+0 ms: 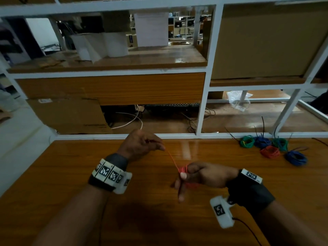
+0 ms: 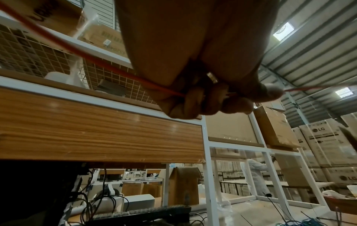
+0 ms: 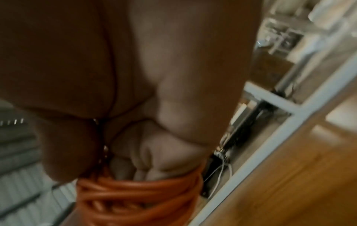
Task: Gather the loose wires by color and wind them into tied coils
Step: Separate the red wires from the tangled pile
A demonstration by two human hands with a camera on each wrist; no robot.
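Note:
A red wire [image 1: 171,159] runs taut between my two hands above the wooden table [image 1: 71,174]. My left hand [image 1: 142,144] pinches its free end; in the left wrist view the wire [image 2: 115,71] passes through the curled fingers [image 2: 204,97]. My right hand [image 1: 200,174] holds the wound red coil [image 1: 183,169], with the thumb pressing on it and loops [image 3: 139,194] wrapped round the fingers. Finished coils lie at the table's back right: a green coil [image 1: 247,141], a blue coil [image 1: 262,142], a red coil [image 1: 270,151] and another blue coil [image 1: 296,158].
A white metal shelf frame [image 1: 200,110] with wooden panels stands right behind the table. Black cable ties [image 1: 262,126] stick up beside the finished coils. A cardboard sheet [image 1: 71,114] and loose cables lie beyond the frame. Wrist cameras sit on both arms.

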